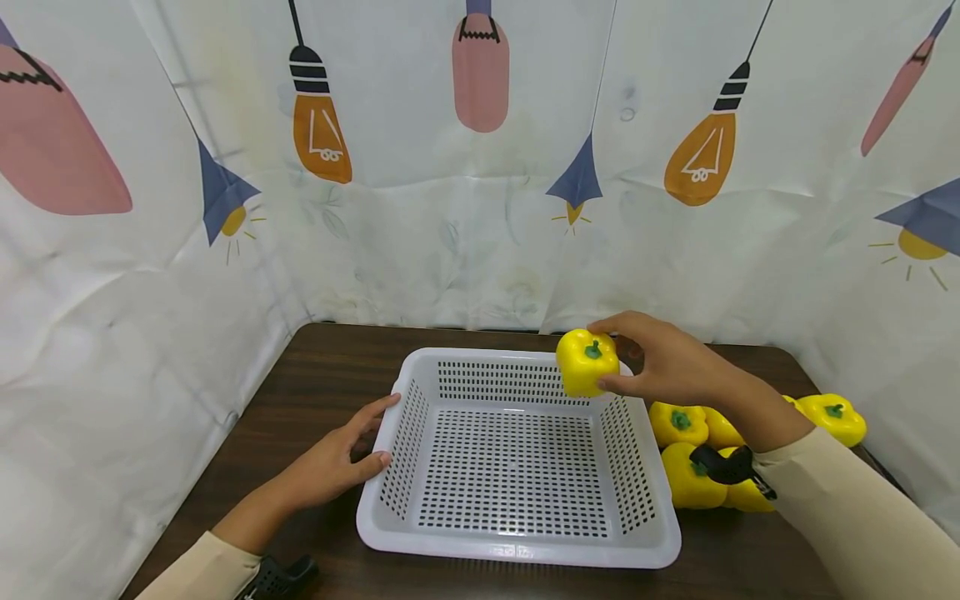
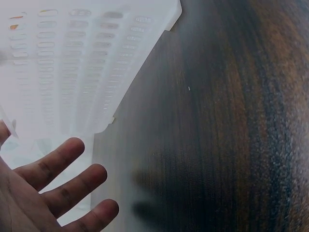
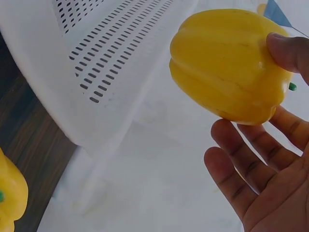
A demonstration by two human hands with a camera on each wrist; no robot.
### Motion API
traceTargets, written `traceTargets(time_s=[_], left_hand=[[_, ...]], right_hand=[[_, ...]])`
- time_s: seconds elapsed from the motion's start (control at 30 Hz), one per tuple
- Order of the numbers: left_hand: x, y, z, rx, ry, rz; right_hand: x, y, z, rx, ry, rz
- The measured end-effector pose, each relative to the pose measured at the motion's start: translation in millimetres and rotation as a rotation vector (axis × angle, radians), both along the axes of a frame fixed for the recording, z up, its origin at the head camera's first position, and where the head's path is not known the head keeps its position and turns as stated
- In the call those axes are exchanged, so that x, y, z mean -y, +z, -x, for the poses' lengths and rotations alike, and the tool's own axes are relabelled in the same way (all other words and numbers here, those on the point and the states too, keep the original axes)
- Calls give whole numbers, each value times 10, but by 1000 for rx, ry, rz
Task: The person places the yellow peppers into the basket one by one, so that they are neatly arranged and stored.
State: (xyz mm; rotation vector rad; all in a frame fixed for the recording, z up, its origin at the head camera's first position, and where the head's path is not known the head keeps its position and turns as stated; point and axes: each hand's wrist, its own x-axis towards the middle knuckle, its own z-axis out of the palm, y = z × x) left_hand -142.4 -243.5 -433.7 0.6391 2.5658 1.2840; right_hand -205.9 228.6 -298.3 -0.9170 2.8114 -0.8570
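A yellow bell pepper (image 1: 587, 362) with a green stem is pinched between the thumb and fingers of my right hand (image 1: 663, 358). It is held above the far right corner of a white plastic basket (image 1: 517, 552). In the right wrist view the pepper (image 3: 227, 65) hangs off the table, its stem toward the palm. My left hand (image 1: 341, 454) touches the basket's left rim with thumb and index finger. In the left wrist view the other fingers (image 2: 72, 191) are spread beside the basket's slotted wall (image 2: 72, 63), apart from it.
More yellow bell peppers (image 1: 690, 483) sit right of the basket, partly hidden by my right wrist. Another pepper (image 1: 834, 418) lies farther right, near the table's edge. The dark wooden table (image 1: 300, 392) is bounded by a white printed curtain (image 1: 420, 250) behind and at the sides.
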Motion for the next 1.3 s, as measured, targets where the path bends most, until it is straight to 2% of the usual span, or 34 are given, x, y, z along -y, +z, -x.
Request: traceTargets(time_s=[0.2,0.47,0.8,1.3], left_hand=[[7,-5,2,15,-10,-17],[8,-7,5,22,-12,-19],[7,-3,5,36,-13,-20],[14,-15,36,-6,-14,-5]], right_hand=[[56,-2,22,20,0,11],[139,-8,52,-21,11,-6],[250,-39,85,8,13,13],[401,-74,106,11,36,32]])
